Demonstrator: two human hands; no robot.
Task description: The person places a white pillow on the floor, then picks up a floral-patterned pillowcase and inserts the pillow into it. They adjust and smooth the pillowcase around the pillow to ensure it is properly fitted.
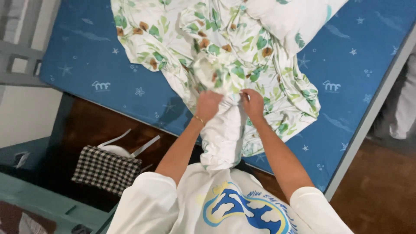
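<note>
Leaf-print sheet lies mostly in a crumpled heap on the blue mattress, just beyond my grip. My left hand and right hand are both pinched tight on one bunched white end of it, which trails down to my chest. By my reading, little is smoothed yet; nearly all remains rumpled. Cloth: white, green and brown leaves, soft folds.

head cam | looks steeply down, close | over own chest & arms | faces mattress
</note>
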